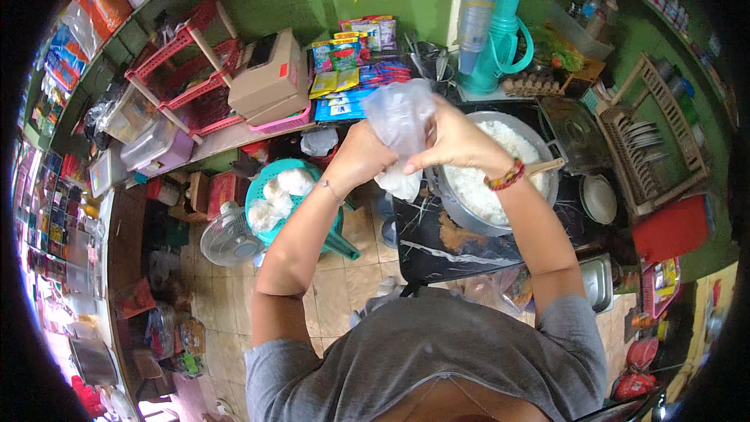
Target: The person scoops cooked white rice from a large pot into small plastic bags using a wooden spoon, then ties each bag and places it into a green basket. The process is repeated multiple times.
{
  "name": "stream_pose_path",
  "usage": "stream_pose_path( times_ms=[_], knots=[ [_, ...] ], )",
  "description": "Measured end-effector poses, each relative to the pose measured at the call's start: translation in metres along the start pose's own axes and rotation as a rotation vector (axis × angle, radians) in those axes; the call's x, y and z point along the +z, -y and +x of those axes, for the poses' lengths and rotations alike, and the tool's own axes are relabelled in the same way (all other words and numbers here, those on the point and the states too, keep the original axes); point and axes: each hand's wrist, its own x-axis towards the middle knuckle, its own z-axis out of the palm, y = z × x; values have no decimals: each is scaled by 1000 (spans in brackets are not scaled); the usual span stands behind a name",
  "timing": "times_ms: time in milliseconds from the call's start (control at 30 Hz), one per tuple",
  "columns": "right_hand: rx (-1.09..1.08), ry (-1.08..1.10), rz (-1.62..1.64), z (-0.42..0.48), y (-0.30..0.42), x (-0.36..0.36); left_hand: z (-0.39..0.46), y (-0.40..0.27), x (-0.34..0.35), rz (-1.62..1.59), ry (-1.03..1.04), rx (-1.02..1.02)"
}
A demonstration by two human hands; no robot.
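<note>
Between my hands hangs a clear plastic bag (pixel 403 117) with white rice in its lower end. My left hand (pixel 368 152) is closed on the bag's left side, and my right hand (pixel 448 138) grips its right side with the thumb low near the rice. Just right of the bag, a large metal pot (pixel 448 202) of cooked white rice (pixel 477 187) stands on a black marble-patterned table (pixel 433 252). A wooden utensil handle (pixel 546 166) sticks out over the pot's right rim, partly behind my right forearm. Left of my left arm, several filled bags (pixel 272 202) lie in a teal plastic colander (pixel 256 183).
An electric fan (pixel 231 237) stands by the colander. Behind the hands are sachets (pixel 345 82), a cardboard box (pixel 272 79) and a teal jug (pixel 489 64). Stacked plates (pixel 599 199) and a dish rack (pixel 650 152) are at the right. Red shelves (pixel 193 79) stand at the left.
</note>
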Motion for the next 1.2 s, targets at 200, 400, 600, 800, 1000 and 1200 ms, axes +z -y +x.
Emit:
stream_pose_path(
  times_ms=[200,400,600,800,1000,1200],
  knots=[
    [283,-157,194,-19,6,41,-44,14,-42,60,12,-92],
    [253,-300,228,-72,-27,104,-84,34,-24,-145,-28,-138],
    [429,54,189,-113,-80,139,-88,97,52,34,266,43],
    [189,-144,-60,-119,-43,117,-63,101,35,-332,512,21],
    [277,-31,-35,-135,-70,144,-80,203,132,198,518,189],
    [601,-253,224,-183,-81,174,-81,157,120,64,439,8]
  ],
)
